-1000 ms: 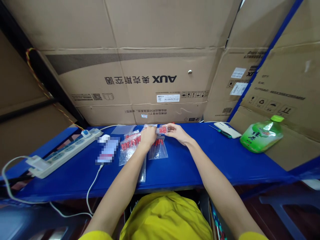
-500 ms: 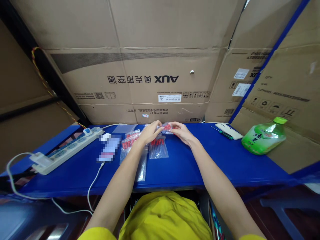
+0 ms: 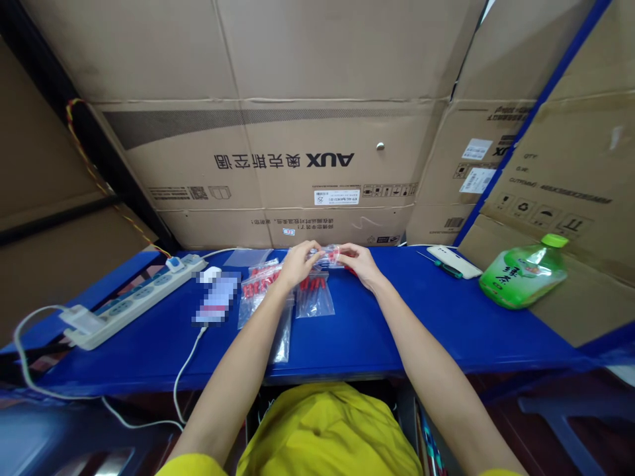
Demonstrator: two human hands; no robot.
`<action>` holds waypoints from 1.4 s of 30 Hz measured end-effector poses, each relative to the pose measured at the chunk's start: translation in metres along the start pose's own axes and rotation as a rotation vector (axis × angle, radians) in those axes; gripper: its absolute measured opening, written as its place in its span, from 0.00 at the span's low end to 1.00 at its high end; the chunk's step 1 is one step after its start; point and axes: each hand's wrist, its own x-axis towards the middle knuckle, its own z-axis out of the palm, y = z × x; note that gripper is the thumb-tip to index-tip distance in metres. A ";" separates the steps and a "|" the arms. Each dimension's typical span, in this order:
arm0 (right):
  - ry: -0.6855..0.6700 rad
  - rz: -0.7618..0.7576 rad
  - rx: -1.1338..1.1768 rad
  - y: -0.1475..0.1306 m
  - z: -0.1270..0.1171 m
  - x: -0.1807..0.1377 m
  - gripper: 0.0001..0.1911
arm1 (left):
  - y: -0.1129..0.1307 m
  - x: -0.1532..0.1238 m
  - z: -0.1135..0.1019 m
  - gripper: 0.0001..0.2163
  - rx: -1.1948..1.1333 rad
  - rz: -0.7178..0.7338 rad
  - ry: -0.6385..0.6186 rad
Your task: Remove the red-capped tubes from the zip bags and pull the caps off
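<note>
Clear bag of red pieces (image 3: 331,254) sits at 12 o'clock, left hand (image 3: 296,264) and right hand (image 3: 363,266) pinching its opposite ends; best held level, lightly taut, off the flat bag (image 3: 316,303) at its 7 o'clock.

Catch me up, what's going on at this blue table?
A person is handling a small clear bag with red pieces inside, the left hand at one end and the right hand at the other. More clear bags with red pieces lie on the blue table near the left hand. Off to the right are a green-handled screwdriver and a green bottle.
</note>
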 end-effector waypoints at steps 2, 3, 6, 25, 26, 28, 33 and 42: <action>0.026 -0.001 -0.015 -0.001 -0.001 0.001 0.20 | 0.003 0.000 -0.003 0.14 0.015 -0.047 0.031; 0.032 -0.006 -0.025 -0.002 -0.003 0.001 0.20 | 0.004 0.000 -0.004 0.14 0.026 -0.074 0.047; 0.071 -0.022 -0.041 -0.002 -0.011 0.005 0.21 | 0.003 -0.001 -0.009 0.14 0.066 -0.141 0.087; -0.015 -0.285 -0.717 0.016 -0.027 0.005 0.10 | -0.009 -0.004 -0.010 0.14 0.184 -0.528 0.298; -0.005 -0.295 -0.752 0.017 -0.028 0.005 0.10 | -0.010 -0.003 -0.008 0.15 0.144 -0.534 0.310; 0.019 -0.305 -0.810 0.019 -0.030 0.006 0.11 | -0.010 -0.001 -0.006 0.17 0.068 -0.537 0.337; 0.102 -0.281 -0.905 0.022 -0.033 0.006 0.09 | -0.005 0.002 -0.004 0.12 -0.131 -0.486 0.419; 0.136 -0.200 -0.396 0.003 -0.003 0.002 0.23 | 0.002 0.007 0.006 0.19 -0.524 -0.320 0.379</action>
